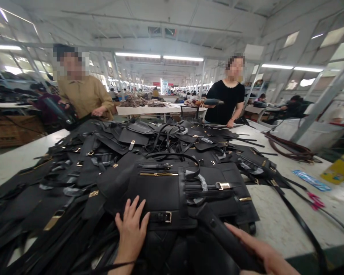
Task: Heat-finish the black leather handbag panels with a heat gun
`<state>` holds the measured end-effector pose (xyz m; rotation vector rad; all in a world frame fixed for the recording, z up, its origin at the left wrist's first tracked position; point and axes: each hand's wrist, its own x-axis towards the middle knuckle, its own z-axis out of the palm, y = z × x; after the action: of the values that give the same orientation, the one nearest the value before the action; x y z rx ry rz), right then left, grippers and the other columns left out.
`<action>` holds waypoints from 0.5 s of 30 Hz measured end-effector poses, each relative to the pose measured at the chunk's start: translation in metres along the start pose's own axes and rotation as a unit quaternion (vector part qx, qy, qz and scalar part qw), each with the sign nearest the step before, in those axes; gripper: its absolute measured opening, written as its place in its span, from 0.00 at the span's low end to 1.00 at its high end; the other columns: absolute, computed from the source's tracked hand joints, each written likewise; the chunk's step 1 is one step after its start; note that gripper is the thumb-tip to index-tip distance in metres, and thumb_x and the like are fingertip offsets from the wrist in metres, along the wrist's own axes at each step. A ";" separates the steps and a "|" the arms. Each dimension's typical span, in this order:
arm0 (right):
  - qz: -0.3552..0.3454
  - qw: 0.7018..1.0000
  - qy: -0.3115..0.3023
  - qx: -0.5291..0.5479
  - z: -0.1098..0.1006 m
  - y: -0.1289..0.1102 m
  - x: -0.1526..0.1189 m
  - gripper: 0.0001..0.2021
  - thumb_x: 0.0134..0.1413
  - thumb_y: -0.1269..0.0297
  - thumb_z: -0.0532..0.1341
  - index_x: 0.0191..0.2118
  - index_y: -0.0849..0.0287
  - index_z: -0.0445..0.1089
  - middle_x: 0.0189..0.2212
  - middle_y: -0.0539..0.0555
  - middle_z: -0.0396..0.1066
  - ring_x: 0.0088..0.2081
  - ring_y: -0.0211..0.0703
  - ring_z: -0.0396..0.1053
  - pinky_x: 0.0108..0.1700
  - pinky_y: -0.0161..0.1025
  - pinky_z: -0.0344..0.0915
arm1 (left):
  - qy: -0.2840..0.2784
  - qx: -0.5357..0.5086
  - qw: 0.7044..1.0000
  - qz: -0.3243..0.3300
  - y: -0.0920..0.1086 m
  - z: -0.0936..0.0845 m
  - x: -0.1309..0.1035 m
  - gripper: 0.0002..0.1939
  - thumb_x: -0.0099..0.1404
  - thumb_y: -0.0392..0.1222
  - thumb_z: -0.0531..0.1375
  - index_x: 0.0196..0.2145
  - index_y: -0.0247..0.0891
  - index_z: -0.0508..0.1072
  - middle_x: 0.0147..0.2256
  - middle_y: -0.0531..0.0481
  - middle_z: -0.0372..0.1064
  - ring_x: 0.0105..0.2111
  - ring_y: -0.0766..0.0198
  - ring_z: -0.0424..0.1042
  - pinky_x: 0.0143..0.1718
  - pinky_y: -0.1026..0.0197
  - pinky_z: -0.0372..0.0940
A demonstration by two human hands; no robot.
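Observation:
My left hand [132,229] lies with fingers spread on the lower left of a black leather bag [160,191]. This bag has a gold zip, gold buckles and a curved top handle, and rests on a heap of similar pieces. In my right hand [258,244], at the lower right, is a black heat gun [220,233]. Its nozzle points up and left, close to the bag's lower right part. The grip and most of my right fingers are hidden behind the tool's body.
Many black bags [83,160] cover the pale table [292,221]. On the right lie pink scissors [315,200], a blue patterned strip [311,180], a yellow container [339,168] and coiled brown straps [289,149]. Two co-workers [83,95] stand across the table, the right one holding a similar tool [213,102].

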<state>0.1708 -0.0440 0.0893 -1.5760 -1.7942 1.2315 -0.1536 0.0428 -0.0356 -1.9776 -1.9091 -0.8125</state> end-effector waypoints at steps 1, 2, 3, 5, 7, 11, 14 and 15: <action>0.015 1.000 -0.011 -0.013 0.004 -0.006 0.006 0.31 0.38 0.66 0.59 0.55 0.56 0.59 0.48 0.52 0.66 0.46 0.50 0.66 0.45 0.35 0.65 | -0.001 0.003 1.000 0.005 -0.001 0.003 -0.005 0.18 0.61 0.39 0.50 0.49 0.40 0.64 0.54 0.41 0.58 0.56 0.50 0.49 0.51 0.37 0.43; 0.031 0.999 -0.021 -0.024 0.009 -0.010 0.013 0.32 0.37 0.68 0.58 0.54 0.53 0.59 0.46 0.51 0.68 0.43 0.48 0.68 0.41 0.33 0.66 | -0.001 0.004 1.000 0.014 -0.001 0.006 -0.008 0.18 0.61 0.39 0.49 0.50 0.41 0.63 0.54 0.41 0.57 0.56 0.50 0.49 0.51 0.38 0.43; 0.044 0.998 -0.032 -0.030 0.014 -0.012 0.020 0.32 0.36 0.71 0.58 0.54 0.51 0.59 0.43 0.50 0.70 0.38 0.45 0.70 0.36 0.31 0.67 | 0.000 0.004 1.000 0.021 -0.001 0.008 -0.010 0.19 0.61 0.38 0.50 0.50 0.41 0.63 0.54 0.41 0.57 0.56 0.51 0.49 0.51 0.38 0.42; 0.058 0.996 -0.064 -0.015 0.027 -0.011 0.036 0.34 0.35 0.73 0.58 0.54 0.50 0.58 0.35 0.49 0.72 0.27 0.40 0.70 0.26 0.28 0.66 | -0.001 0.005 0.999 0.035 -0.002 0.009 -0.012 0.19 0.61 0.39 0.50 0.50 0.42 0.63 0.54 0.41 0.57 0.56 0.51 0.50 0.51 0.39 0.42; 0.052 0.993 -0.100 0.043 0.039 -0.009 0.052 0.35 0.37 0.73 0.59 0.56 0.50 0.54 0.28 0.47 0.71 0.19 0.35 0.65 0.19 0.27 0.62 | -0.007 0.003 0.999 0.050 -0.004 0.008 -0.013 0.19 0.60 0.39 0.51 0.49 0.44 0.64 0.54 0.42 0.58 0.56 0.51 0.51 0.51 0.39 0.43; -0.004 0.983 -0.050 0.177 0.040 -0.014 0.085 0.34 0.43 0.70 0.57 0.58 0.51 0.47 0.24 0.45 0.66 0.17 0.32 0.62 0.16 0.27 0.62 | -0.010 -0.002 0.998 0.064 -0.005 0.002 -0.019 0.19 0.59 0.40 0.52 0.49 0.49 0.65 0.53 0.46 0.60 0.55 0.52 0.54 0.51 0.41 0.44; -0.017 0.980 -0.043 0.193 0.020 -0.025 0.112 0.30 0.45 0.68 0.56 0.56 0.52 0.49 0.22 0.45 0.64 0.15 0.33 0.63 0.14 0.29 0.62 | -0.006 -0.009 0.996 0.086 -0.004 0.000 -0.029 0.18 0.58 0.41 0.53 0.47 0.52 0.66 0.51 0.49 0.62 0.53 0.52 0.57 0.50 0.43 0.45; -0.009 0.980 -0.058 0.188 0.012 -0.027 0.122 0.28 0.45 0.67 0.56 0.54 0.53 0.52 0.21 0.45 0.64 0.15 0.34 0.63 0.13 0.29 0.62 | -0.001 -0.013 0.996 0.093 -0.004 0.000 -0.033 0.18 0.58 0.41 0.53 0.46 0.52 0.67 0.51 0.49 0.63 0.52 0.52 0.58 0.49 0.43 0.46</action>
<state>0.1159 0.0690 0.0796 -1.2933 -1.5220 1.5742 -0.1564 0.0163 -0.0550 -2.1335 -1.6904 -0.7863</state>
